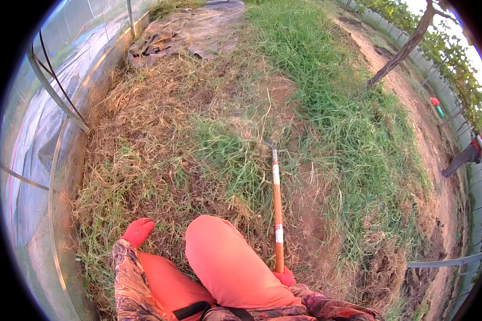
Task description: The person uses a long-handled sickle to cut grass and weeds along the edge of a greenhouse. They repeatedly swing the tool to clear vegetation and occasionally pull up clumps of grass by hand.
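Note:
My right hand (285, 276), in a red glove and partly hidden by my raised knee, is closed round the lower end of a wooden-handled tool (277, 206). Its orange-brown handle runs straight forward. At the far end sits a metal head whose blade is mostly lost in the grass, so I cannot tell its exact kind. That head touches the edge of a green grass clump (227, 155). My left hand (138, 232), also red-gloved, hangs over cut grass to the left of my knees. Its fingers look curled together, with nothing visible in them.
Dry cut grass (144, 123) covers the ground ahead. Tall green grass (332, 91) stands along the right. A low wall with plastic sheeting (64, 160) borders the left. Beyond are a dark ground sheet (198, 29), a slanting trunk (404, 51) and another person (468, 152).

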Motion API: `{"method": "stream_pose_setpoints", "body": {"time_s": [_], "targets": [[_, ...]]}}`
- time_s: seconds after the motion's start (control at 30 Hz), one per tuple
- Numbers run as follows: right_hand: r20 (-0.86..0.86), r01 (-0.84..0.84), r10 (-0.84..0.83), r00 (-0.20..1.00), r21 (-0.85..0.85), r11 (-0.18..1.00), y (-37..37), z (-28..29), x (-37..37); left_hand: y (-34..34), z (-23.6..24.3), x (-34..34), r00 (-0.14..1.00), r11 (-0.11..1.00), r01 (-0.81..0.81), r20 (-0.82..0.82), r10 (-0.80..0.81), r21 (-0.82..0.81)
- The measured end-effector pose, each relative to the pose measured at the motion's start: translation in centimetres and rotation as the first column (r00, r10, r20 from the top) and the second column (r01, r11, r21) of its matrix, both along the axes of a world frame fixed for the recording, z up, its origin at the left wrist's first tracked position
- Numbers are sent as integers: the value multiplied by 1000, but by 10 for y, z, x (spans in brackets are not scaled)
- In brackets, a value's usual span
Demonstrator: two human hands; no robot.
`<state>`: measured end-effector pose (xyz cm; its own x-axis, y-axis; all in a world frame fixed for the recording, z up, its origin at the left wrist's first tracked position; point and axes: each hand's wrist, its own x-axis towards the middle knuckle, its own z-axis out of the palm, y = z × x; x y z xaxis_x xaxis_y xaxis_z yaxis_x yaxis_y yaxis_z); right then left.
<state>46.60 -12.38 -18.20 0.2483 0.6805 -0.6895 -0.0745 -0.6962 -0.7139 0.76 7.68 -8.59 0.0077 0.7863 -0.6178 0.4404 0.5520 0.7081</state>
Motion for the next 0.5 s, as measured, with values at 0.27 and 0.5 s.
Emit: {"method": "stream_pose_setpoints", "body": {"time_s": [0.27,0.5], "targets": [[-88,65,-57,995,100,993,87,57,21,-6,6,-2,996,998,-60,73,59,17],[139,65,-99,985,231,971,216,42,52,-17,10,-8,999,995,-40,8,40,90]]}}
